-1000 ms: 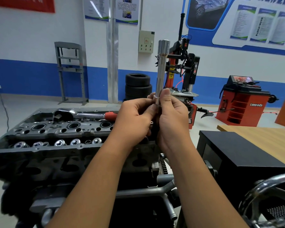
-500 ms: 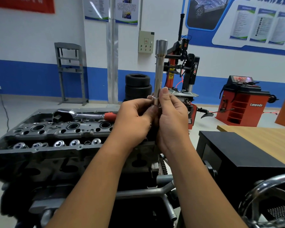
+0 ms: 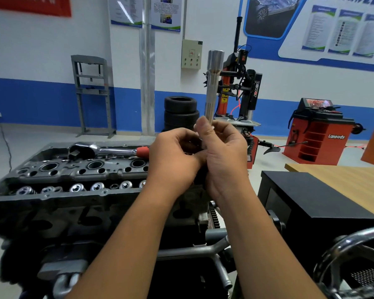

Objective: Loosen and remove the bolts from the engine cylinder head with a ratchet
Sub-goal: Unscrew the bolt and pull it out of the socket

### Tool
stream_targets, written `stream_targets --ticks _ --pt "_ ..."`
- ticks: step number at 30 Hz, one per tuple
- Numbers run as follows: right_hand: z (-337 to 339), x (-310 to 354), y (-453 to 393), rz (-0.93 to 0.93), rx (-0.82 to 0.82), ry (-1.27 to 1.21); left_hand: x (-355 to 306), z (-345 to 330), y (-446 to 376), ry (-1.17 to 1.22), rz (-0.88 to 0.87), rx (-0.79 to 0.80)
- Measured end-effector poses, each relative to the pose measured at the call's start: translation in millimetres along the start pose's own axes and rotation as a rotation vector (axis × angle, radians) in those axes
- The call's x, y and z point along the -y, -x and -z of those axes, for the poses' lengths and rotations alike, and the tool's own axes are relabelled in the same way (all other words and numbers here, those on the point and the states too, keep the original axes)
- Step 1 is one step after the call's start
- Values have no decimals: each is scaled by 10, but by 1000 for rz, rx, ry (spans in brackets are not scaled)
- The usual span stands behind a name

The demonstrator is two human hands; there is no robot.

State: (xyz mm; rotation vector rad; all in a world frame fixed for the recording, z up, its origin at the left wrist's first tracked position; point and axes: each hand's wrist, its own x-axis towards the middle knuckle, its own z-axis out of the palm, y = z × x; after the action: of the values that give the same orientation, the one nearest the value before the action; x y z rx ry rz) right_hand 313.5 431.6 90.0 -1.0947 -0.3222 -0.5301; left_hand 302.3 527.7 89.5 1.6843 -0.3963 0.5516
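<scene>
A workshop with white walls banded in blue is shown, hung with posters and a grey control box (image 3: 191, 54). Along the far wall are set a grey press frame (image 3: 92, 94), a stack of tyres (image 3: 181, 113), a black and orange tyre changer (image 3: 241, 87) and an orange wheel balancer (image 3: 319, 134). A wooden table (image 3: 345, 180) and a black box (image 3: 315, 203) are placed to the right, with a chromed wheel (image 3: 350, 255) at the lower right corner. In the foreground the engine cylinder head (image 3: 73, 175) is mounted on a stand, its top face exposed, with round bores and a row of bright valve springs along the near edge. A ratchet (image 3: 108, 150) with a red grip is laid across the far edge of the head, untouched. A long silver socket (image 3: 213, 87) is held upright above the right end of the head, wide end uppermost. Its lower end is pinched by the right hand (image 3: 222, 156), thumb and fingers curled round it. The left hand (image 3: 175, 160) is brought against the same lower end, fingers curled; what they grip cannot be told, since it is hidden behind the hands.
</scene>
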Motion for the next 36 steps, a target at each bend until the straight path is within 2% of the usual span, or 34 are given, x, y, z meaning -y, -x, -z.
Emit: stream_targets --ticks 6,12,15,18,25,29,36 --pt "-21 3 -8 -24 -32 29 -28 24 16 -30 -34 103" --pt "-3 10 8 13 -1 -4 6 -9 19 -97 -42 -18" --pt "-3 -3 7 37 -21 45 0 -2 17 -103 -67 28" --pt "-9 -2 -10 -14 -35 -1 -21 11 18 -70 -65 93" --pt "-10 16 -4 -2 -58 -26 2 4 6 -80 -6 -2" --pt "-12 13 -2 -23 -42 5 -18 27 8 -45 -25 108" --pt "2 -7 -11 -8 -14 -57 24 -5 4 -85 -7 -30"
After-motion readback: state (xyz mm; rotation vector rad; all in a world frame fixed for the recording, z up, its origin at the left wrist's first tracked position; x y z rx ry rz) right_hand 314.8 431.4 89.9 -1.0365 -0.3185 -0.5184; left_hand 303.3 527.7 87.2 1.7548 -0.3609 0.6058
